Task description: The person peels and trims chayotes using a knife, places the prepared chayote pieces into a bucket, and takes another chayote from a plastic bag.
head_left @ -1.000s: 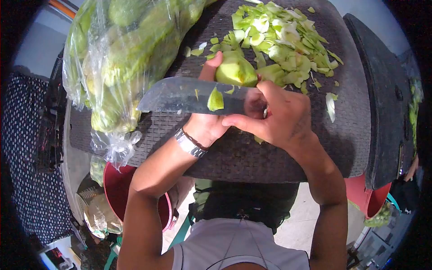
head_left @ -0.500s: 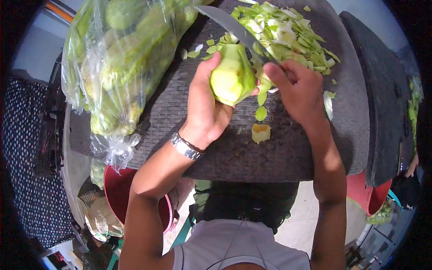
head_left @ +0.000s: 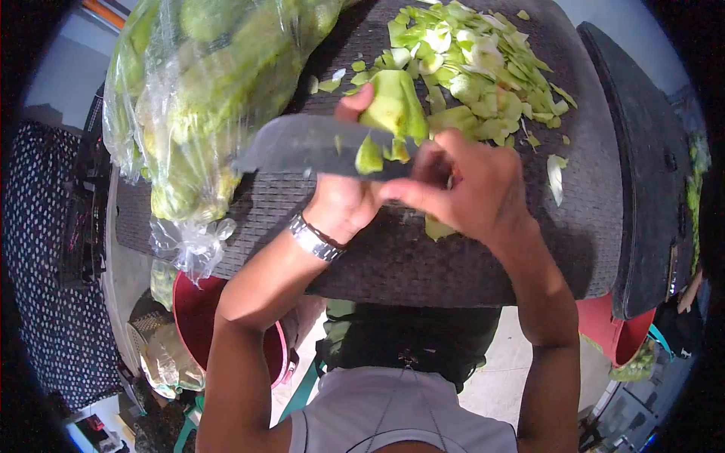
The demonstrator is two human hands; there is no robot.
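Two hands meet over the woven tabletop [head_left: 362, 272], with a large knife [head_left: 302, 147] and a pale green fruit [head_left: 391, 94] between them. The left hand [head_left: 349, 200], a metal wristwatch [head_left: 313, 238] at its wrist, is curled around the fruit from below, its thumb along one side; the rest of its grip is hidden behind the blade. Cupping it this way probably steadies the fruit while leaving its upper surface exposed. The right hand [head_left: 483, 185] is closed about the knife's handle, mostly concealed by the fingers, with the thumb stretched toward the left palm — whether it touches there cannot be told. The blade lies crosswise, blurred and broad side up, in front of the fruit's near end; green peel pieces [head_left: 368, 155] show against it. Beyond the fruit spreads a heap of peelings [head_left: 483, 64], perhaps gathered there to leave working room near the body. To the left rests a knotted clear plastic bag [head_left: 226, 106] full of green produce — seemingly set aside within reach, yet out of the blade's way.
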